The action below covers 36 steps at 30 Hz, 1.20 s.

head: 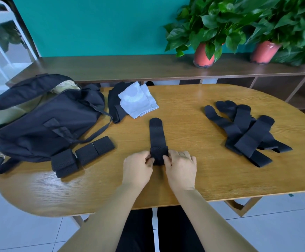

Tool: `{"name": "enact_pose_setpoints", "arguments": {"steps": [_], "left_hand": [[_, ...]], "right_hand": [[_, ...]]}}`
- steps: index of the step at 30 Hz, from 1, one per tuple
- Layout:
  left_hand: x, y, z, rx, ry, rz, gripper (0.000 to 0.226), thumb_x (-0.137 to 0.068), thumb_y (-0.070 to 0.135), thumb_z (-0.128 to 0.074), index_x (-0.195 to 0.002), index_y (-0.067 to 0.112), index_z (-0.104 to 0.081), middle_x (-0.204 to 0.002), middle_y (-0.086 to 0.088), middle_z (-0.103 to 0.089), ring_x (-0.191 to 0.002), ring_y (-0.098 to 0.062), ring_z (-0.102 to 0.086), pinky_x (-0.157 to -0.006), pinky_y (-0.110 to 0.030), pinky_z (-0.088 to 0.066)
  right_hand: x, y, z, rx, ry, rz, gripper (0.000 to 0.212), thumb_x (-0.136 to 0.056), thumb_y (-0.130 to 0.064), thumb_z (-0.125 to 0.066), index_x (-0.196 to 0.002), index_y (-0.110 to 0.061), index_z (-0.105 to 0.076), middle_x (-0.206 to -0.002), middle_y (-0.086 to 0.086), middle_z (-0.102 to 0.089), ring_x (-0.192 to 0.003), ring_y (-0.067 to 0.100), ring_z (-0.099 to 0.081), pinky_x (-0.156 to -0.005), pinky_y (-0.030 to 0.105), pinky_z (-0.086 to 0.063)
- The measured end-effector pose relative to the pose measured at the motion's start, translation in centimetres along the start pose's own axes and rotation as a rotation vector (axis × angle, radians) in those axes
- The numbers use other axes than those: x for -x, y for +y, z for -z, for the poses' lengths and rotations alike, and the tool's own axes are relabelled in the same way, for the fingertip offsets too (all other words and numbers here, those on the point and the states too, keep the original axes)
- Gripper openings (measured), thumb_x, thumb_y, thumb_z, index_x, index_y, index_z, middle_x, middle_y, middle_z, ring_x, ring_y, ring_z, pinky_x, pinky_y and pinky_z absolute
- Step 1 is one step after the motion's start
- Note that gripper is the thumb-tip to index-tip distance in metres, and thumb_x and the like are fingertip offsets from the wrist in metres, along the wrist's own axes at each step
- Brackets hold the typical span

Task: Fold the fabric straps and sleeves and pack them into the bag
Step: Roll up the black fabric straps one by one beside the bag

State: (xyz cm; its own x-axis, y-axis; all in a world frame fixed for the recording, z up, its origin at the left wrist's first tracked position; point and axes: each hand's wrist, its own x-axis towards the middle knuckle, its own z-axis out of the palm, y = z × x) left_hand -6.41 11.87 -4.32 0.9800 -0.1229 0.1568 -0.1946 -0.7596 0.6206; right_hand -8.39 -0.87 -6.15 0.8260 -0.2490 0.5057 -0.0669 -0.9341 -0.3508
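A black fabric strap (156, 132) lies lengthwise in the middle of the wooden table (193, 179), its near end folded over. My left hand (138, 168) and my right hand (181, 167) pinch that folded end from either side. Three folded black straps (83, 155) lie to the left, beside the open black bag (39, 120). A pile of unfolded black straps (246, 131) lies on the right. A white sleeve (139, 100) rests on a black sleeve (115, 104) at the back.
A low wooden shelf (129, 68) runs behind the table with two potted plants (204, 53) on it. The bag's long strap (97, 131) trails across the table toward the folded pieces. A tiled floor shows below the near edge.
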Motion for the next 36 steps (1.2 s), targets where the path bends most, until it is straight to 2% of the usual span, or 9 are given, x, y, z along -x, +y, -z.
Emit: {"name": "enact_pose_setpoints", "arguments": {"steps": [6, 10, 18, 20, 22, 25, 28, 32, 36], "left_hand": [[-0.8, 0.1, -0.2, -0.056, -0.046, 0.065, 0.028, -0.091, 0.022, -0.059, -0.067, 0.009, -0.059, -0.061, -0.004, -0.059, -0.061, -0.023, -0.057, -0.066, -0.043, -0.051], [-1.2, 0.9, 0.3, -0.143, -0.1, 0.087, 0.04, -0.094, 0.025, -0.056, -0.056, 0.019, -0.045, -0.058, 0.001, -0.052, -0.062, -0.021, -0.055, -0.068, -0.038, -0.049], [-1.6, 2.1, 0.4, -0.277, -0.12, 0.143, 0.036, -0.096, 0.031, -0.052, -0.062, 0.023, -0.044, -0.063, 0.007, -0.047, -0.068, -0.013, -0.051, -0.079, -0.034, -0.047], [-1.6, 2.4, 0.3, -0.296, -0.107, 0.152, 0.028, -0.096, 0.032, -0.053, -0.071, 0.022, -0.048, -0.069, 0.008, -0.049, -0.077, -0.014, -0.056, -0.085, -0.034, -0.046], [-1.6, 2.6, 0.3, -0.336, -0.068, 0.118, 0.011, -0.095, 0.032, -0.054, -0.094, 0.021, -0.057, -0.088, 0.004, -0.057, -0.095, -0.017, -0.059, -0.093, -0.035, -0.04], [-1.4, 1.7, 0.1, -0.462, -0.007, -0.124, 0.039, -0.094, 0.022, -0.053, -0.133, 0.021, -0.051, -0.129, 0.002, -0.051, -0.121, -0.018, -0.044, -0.099, -0.033, -0.031], [-0.9, 1.2, -0.1, -0.471, -0.085, -0.263, 0.043, -0.096, 0.014, -0.043, -0.136, 0.024, -0.051, -0.144, 0.008, -0.046, -0.134, -0.013, -0.035, -0.104, -0.029, -0.018], [-1.2, 0.1, 0.5, -0.413, -0.212, -0.28, 0.047, -0.097, 0.033, -0.042, -0.143, 0.026, -0.042, -0.151, 0.009, -0.037, -0.139, -0.009, -0.029, -0.11, -0.027, -0.012], [-0.7, -1.1, 2.0, -0.345, -0.31, -0.355, 0.054, -0.091, 0.035, -0.052, -0.143, 0.027, -0.042, -0.15, 0.011, -0.037, -0.137, -0.007, -0.03, -0.109, -0.023, -0.011]], "right_hand": [[-0.3, 0.0, -0.6, 0.066, -0.004, -0.009, 0.012, -0.073, -0.022, -0.075, -0.065, -0.016, -0.069, -0.056, -0.002, -0.062, -0.06, 0.023, -0.058, -0.059, 0.03, -0.037], [-0.5, -0.2, -0.6, 0.107, -0.028, -0.028, 0.014, -0.07, -0.023, -0.081, -0.064, -0.015, -0.07, -0.056, 0.0, -0.064, -0.061, 0.023, -0.059, -0.059, 0.031, -0.038], [-0.8, -0.2, -0.5, 0.116, -0.06, -0.045, 0.015, -0.066, -0.025, -0.083, -0.066, -0.015, -0.072, -0.056, 0.001, -0.064, -0.064, 0.024, -0.06, -0.059, 0.031, -0.039], [-1.0, -0.3, -0.4, 0.103, -0.058, -0.053, 0.018, -0.064, -0.024, -0.085, -0.068, -0.015, -0.071, -0.054, 0.001, -0.062, -0.063, 0.023, -0.06, -0.058, 0.031, -0.039], [-1.1, -0.4, -0.2, 0.096, -0.052, -0.052, 0.021, -0.063, -0.024, -0.085, -0.074, -0.015, -0.068, -0.055, 0.0, -0.062, -0.062, 0.023, -0.061, -0.057, 0.031, -0.04], [-0.8, -0.2, -0.5, 0.104, -0.044, 0.027, 0.023, -0.066, -0.016, -0.082, -0.084, -0.015, -0.067, -0.069, 0.003, -0.064, -0.065, 0.025, -0.06, -0.056, 0.031, -0.041], [-0.7, 0.2, -1.1, 0.128, -0.018, 0.159, 0.014, -0.069, -0.006, -0.076, -0.077, -0.015, -0.069, -0.075, 0.005, -0.058, -0.063, 0.025, -0.053, -0.054, 0.032, -0.036], [-0.8, 0.7, -0.9, 0.128, -0.067, 0.249, 0.005, -0.077, -0.008, -0.068, -0.077, -0.013, -0.069, -0.081, 0.005, -0.059, -0.072, 0.026, -0.055, -0.059, 0.034, -0.04], [0.1, 1.2, 1.1, 0.031, -0.247, 0.337, 0.037, -0.075, -0.024, -0.039, -0.091, -0.013, -0.071, -0.116, 0.003, -0.063, -0.108, 0.025, -0.056, -0.076, 0.034, -0.045]]}}
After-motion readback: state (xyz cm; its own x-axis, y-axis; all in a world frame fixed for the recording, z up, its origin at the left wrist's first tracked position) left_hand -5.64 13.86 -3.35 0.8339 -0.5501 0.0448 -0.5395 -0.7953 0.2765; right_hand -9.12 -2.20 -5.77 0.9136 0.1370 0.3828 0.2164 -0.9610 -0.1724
